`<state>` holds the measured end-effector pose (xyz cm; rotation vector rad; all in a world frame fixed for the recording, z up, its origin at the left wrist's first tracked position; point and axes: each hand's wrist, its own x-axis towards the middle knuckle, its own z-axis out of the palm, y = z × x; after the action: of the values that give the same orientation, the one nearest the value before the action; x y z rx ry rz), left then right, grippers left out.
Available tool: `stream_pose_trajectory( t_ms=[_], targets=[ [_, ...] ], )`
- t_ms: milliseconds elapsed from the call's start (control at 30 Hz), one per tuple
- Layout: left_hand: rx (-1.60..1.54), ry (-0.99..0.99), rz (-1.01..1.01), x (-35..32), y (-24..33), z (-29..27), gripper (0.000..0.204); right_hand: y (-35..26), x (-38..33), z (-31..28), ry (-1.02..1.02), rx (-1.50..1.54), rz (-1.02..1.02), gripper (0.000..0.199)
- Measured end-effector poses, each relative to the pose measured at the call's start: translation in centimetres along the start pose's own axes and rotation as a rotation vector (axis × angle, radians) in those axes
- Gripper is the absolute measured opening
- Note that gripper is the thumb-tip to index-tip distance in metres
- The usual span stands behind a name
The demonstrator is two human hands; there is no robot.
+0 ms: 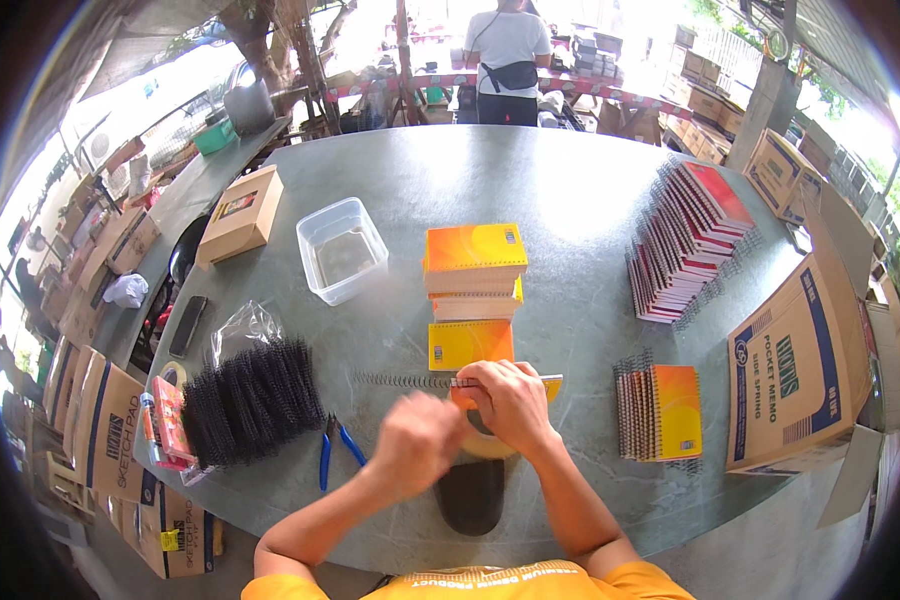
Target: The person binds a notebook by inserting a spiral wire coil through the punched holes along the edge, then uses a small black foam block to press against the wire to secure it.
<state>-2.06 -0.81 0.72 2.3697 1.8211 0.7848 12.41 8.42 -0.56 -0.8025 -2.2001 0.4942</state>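
Right hand [511, 400] grips an orange notebook [548, 384], lower centre of frame | left hand [417, 440] blurred, closed on the wire spiral's [400, 380] end, grip uncertain | notebook stack [475, 270] just above | blue pliers [336, 446] lower left, beside black spirals [253, 400] | clear tub [342, 250] upper left.

We note orange-yellow cover on notebook [505, 385] under right hand [510, 400]. Black wire spiral [402, 381] just beyond left hand [417, 440]. Just past right hand, notepad stack [473, 270]: orange-to-yellow gradient covers. Left of left hand, pliers [335, 445]: blue handles; coil pile [253, 400]: black. Right of right hand, bound pads [660, 410]: orange-yellow, dark spirals. Tabletop [570, 200]: grey-green, faintly mottled.
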Motion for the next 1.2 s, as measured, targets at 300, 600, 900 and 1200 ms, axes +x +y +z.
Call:
stream_pose_trajectory(
  t_ms=[300,600,900,1200],
  targets=[
    [-0.187,-0.307,-0.026,-5.7,0.5,6.3,0.049,-0.9,0.1,-0.2,-0.027,0.048,0.003,0.015],
    [-0.406,0.198,-0.305,-0.8,0.2,-3.2,0.029,6.3,-3.7,-3.3,0.016,1.055,0.511,0.019],
    [-0.218,0.434,-0.146,1.5,-0.3,-5.3,0.029,6.5,-4.7,-1.2,-0.010,1.017,0.521,0.022],
    [-0.206,0.163,-0.090,2.5,-1.2,-4.1,0.046,6.4,-4.9,-0.5,0.000,1.051,0.531,0.023]
  ],
)
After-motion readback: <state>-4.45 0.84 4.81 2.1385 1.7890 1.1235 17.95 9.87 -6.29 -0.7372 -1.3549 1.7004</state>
